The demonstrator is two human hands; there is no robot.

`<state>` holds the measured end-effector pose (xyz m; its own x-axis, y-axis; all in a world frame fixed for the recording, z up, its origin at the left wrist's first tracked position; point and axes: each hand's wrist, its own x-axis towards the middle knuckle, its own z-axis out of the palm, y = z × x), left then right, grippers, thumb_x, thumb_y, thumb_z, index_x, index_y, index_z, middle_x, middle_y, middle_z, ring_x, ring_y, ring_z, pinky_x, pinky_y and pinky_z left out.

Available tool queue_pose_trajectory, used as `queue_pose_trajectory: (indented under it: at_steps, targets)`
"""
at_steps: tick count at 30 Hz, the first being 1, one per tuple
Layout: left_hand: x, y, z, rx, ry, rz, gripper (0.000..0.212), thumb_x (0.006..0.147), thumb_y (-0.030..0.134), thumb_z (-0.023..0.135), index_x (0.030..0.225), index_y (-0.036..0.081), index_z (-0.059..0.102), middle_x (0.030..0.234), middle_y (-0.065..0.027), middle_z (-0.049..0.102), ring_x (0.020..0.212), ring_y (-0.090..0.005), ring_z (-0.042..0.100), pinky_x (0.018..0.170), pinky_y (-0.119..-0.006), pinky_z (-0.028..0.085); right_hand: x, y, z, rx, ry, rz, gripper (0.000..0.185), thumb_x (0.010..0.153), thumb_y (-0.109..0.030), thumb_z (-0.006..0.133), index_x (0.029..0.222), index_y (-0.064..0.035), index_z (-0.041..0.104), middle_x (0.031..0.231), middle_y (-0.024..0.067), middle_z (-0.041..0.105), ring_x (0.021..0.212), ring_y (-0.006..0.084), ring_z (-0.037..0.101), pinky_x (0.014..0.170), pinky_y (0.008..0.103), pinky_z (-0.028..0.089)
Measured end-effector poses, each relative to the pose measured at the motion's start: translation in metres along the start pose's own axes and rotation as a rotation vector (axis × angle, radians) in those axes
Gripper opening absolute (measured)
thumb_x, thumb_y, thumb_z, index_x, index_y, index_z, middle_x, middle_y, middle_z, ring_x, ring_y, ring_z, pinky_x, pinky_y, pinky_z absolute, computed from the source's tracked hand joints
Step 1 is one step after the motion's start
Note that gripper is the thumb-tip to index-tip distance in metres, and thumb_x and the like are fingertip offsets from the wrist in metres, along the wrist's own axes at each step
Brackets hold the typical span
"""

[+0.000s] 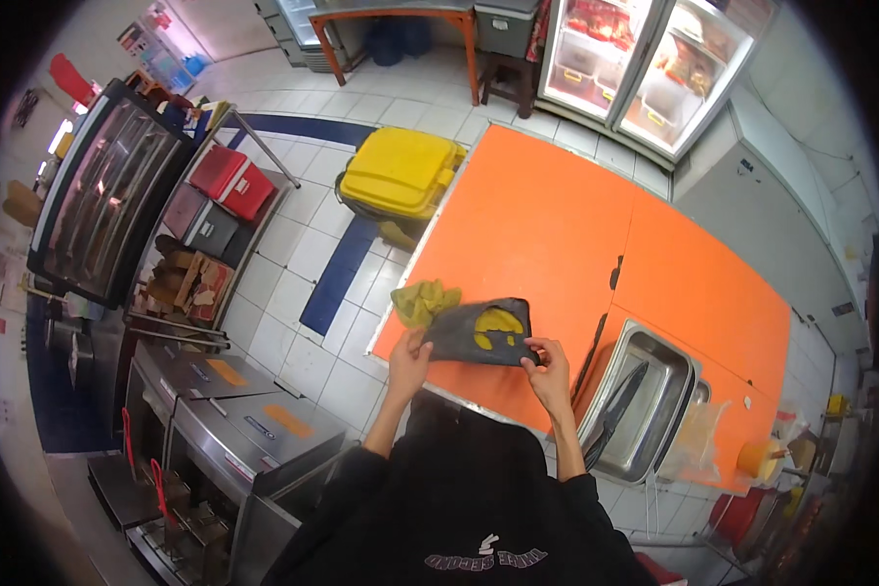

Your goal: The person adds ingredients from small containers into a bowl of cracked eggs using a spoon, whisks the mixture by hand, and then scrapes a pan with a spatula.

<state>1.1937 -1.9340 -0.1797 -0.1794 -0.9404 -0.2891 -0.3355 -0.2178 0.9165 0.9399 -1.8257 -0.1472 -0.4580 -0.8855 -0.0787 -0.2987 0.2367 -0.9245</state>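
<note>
A dark grey folded cloth item with a yellow print is stretched between my two hands, low over the near edge of the orange tabletop. My left hand pinches its left lower corner. At the right lower corner, the fingers and thumb of my right hand grip its edge. Just beyond my left hand, a crumpled yellow-green cloth lies on the table, touching or partly behind the dark item. Whether the dark item rests on the table is hard to tell.
Right of my right hand, a steel pan holds a large dark-bladed knife. A clear plastic bag and a yellow container stand further right. A yellow-lidded bin adjoins the table's left edge. Steel fryers stand at lower left.
</note>
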Motion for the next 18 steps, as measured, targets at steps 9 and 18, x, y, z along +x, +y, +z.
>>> queue_pose_trajectory:
  at_steps: [9,18]
  targets:
    - [0.033,0.074,-0.047,0.771,-0.814,0.278,0.037,0.079,0.023,0.074,0.111,0.006,0.066,0.108,-0.0176,0.066,0.089,-0.0364,0.064,0.081,-0.046,0.050,-0.014,-0.046,0.000,-0.494,-0.328,0.104,0.032,0.070,-0.002,0.074,0.101,0.0007,0.069,0.094,0.0177,0.057,0.094,0.0344,0.057,0.088,0.0399,0.046]
    - [0.021,0.091,0.002,0.177,-0.025,0.222,0.036,0.087,0.034,0.067,0.103,0.002,0.064,0.090,-0.0223,0.067,0.088,-0.0379,0.066,0.077,-0.046,0.050,0.010,-0.048,0.076,0.781,-0.069,0.535,0.037,0.100,-0.030,0.054,0.116,0.0032,0.057,0.110,0.0083,0.062,0.103,0.0178,0.060,0.092,0.0320,0.047]
